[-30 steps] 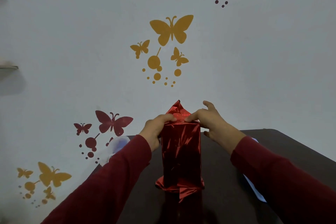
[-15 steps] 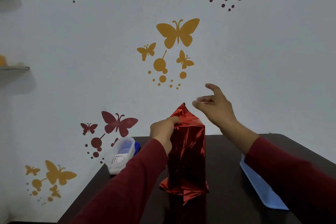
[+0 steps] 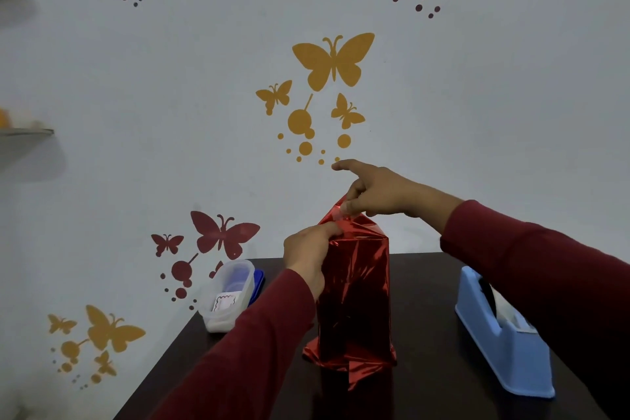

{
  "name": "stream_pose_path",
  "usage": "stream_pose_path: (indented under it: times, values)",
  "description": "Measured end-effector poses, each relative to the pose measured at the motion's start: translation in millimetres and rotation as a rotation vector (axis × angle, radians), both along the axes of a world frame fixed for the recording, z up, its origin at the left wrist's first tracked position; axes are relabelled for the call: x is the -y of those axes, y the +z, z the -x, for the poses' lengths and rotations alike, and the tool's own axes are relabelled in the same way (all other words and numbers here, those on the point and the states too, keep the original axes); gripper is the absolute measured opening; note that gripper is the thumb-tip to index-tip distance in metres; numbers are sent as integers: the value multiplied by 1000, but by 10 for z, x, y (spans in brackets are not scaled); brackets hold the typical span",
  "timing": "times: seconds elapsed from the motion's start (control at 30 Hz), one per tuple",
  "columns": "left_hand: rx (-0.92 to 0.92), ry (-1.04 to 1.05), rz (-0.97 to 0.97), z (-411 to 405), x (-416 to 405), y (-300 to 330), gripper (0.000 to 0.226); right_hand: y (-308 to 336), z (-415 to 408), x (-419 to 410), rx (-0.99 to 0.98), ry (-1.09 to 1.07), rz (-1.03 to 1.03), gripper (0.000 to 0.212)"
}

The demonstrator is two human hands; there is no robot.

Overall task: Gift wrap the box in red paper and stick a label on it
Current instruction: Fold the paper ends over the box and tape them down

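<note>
A tall box wrapped in shiny red paper (image 3: 354,297) stands upright on the dark table (image 3: 429,385). Loose paper flares out at its base. At the top the paper rises into a pointed flap (image 3: 335,213). My left hand (image 3: 308,254) grips the paper at the box's upper left edge. My right hand (image 3: 375,194) pinches the tip of the flap between thumb and a finger, with the index finger stretched out to the left. What looks like a piece of clear tape sits at the pinch.
A light blue tape dispenser (image 3: 504,337) stands at the right, partly hidden by my right sleeve. A clear plastic container (image 3: 226,297) with a label card inside sits at the table's far left corner, against the wall with butterfly decals.
My right hand left the box top, swung up to the right, then came back and now pinches the flap tip. The view shifted, showing the container and the dispenser.
</note>
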State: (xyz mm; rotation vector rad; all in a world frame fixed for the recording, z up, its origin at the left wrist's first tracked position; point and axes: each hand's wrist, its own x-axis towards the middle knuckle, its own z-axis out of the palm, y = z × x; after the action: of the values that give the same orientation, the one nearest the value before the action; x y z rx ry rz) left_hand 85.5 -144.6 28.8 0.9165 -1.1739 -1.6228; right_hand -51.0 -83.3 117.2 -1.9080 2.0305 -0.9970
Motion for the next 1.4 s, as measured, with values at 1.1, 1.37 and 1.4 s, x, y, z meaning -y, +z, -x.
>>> stream_pose_path:
  times: [1.1, 1.37, 1.4]
  values:
    - [7, -157, -65, -14, 213, 50, 54, 39, -192, 374, -185, -218, -276, 105]
    - [208, -23, 94, 28, 251, 175, 14, 61, -219, 350, -178, -243, -308, 104]
    - [227, 1, 115, 42, 275, 167, 23, 56, -223, 354, -180, -254, -308, 106]
